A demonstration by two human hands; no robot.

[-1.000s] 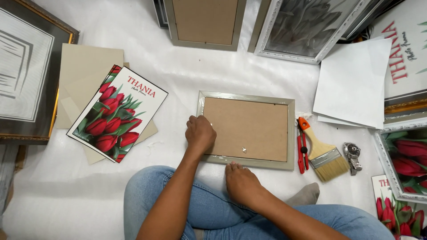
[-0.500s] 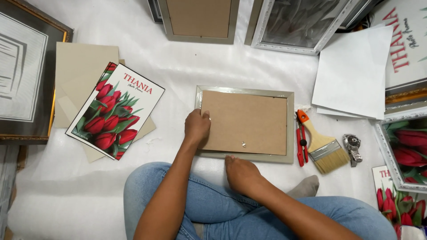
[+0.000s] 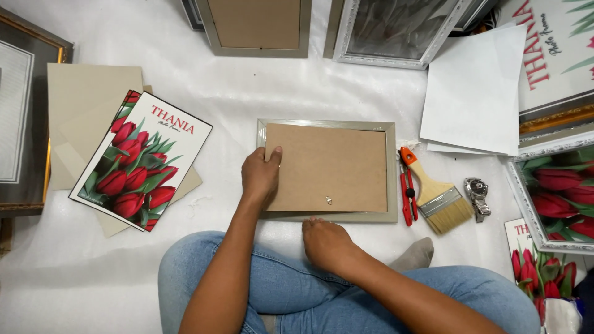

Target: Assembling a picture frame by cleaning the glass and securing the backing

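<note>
Left hand (image 3: 261,175): flat on left edge of brown backing board (image 3: 331,167), fingers spread loosely, thumb tip over board's upper left corner; pressing, not clasping. No closed grip.

Right hand (image 3: 326,242): loosely curled, knuckles up, fingertips touching lower rim of silver picture frame (image 3: 388,170); grip holding nothing, whether fingers hook under rim cannot tell.

Silver picture frame: face down on white floor covering (image 3: 235,105), directly ahead of crossed legs in blue jeans (image 3: 291,287). Backing board seated inside frame, slightly askew, small metal hanger near lower middle.

Right of frame, just beside: red-handled cutter (image 3: 406,196), lying lengthwise; next to it, paintbrush (image 3: 435,196) with orange tip, pale wooden handle and straw-coloured bristles. Further right: wristwatch (image 3: 477,196) with metal band. Grey-socked foot (image 3: 417,253) below brush.

Above right of frame: stack of white paper sheets (image 3: 473,93). Beyond it, at right edge: white-framed red tulip print (image 3: 557,192), and large printed poster with red lettering above.

Left of frame, apart: red tulip print (image 3: 141,162) on white card, tilted, resting on stack of beige boards (image 3: 86,105). Further left: dark gold-edged frame (image 3: 18,111), partly out of view.

Above frame, well apart: second silver frame (image 3: 255,28), back side up, brown backing showing; beside it, ornate white frame (image 3: 396,31) with glass, leaning at an angle.
</note>
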